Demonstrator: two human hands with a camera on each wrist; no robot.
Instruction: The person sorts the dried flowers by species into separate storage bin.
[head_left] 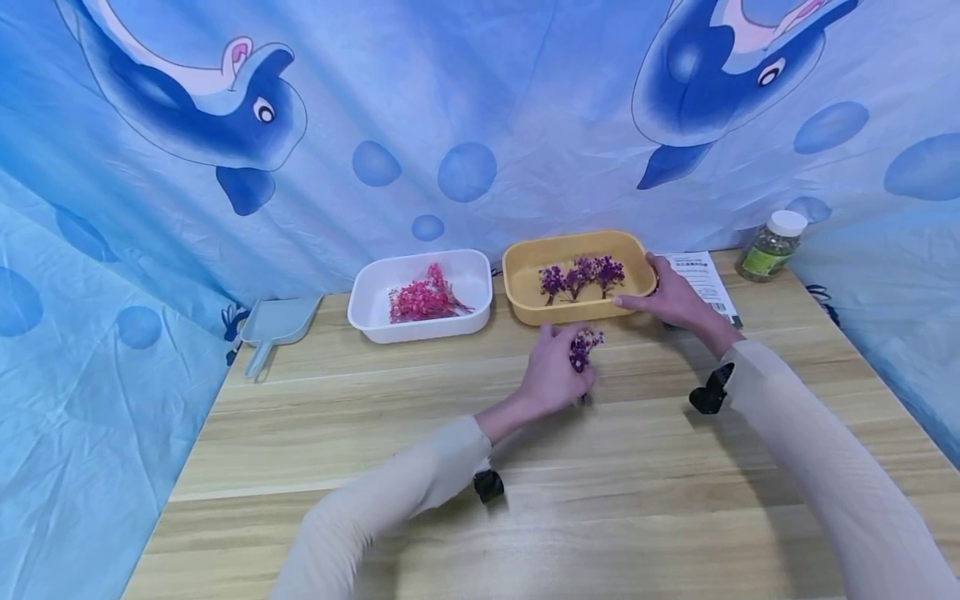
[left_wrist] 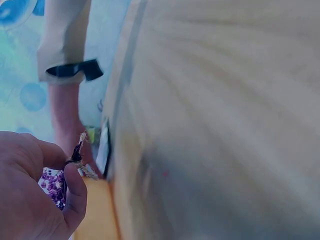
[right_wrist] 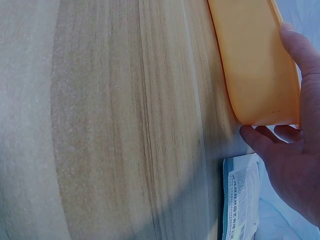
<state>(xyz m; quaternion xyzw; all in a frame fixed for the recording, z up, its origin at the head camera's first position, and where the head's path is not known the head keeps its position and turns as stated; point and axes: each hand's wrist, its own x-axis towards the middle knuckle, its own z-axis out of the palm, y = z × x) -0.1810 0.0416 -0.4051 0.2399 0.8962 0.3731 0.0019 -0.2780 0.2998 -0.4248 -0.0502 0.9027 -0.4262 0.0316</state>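
My left hand [head_left: 551, 371] pinches a small bunch of purple dried flowers [head_left: 585, 348] just in front of the yellow tub [head_left: 551, 316]. In the left wrist view its dark stem [left_wrist: 77, 154] sticks up between thumb and finger, with straw-coloured fibres around it. My right hand [head_left: 678, 296] grips the tub's right end. Its thumb [right_wrist: 295, 42] lies on the rim and the other fingers are at the end wall, as the right wrist view shows. Several purple bunches [head_left: 576, 280] lie inside the tub.
A white tub [head_left: 420, 335] with pink dried flowers [head_left: 422, 298] stands left of the yellow one. A pale blue dustpan [head_left: 277, 323] lies at the far left. Behind my right hand are a printed packet [head_left: 705, 279] and a jar with a white lid [head_left: 772, 246].
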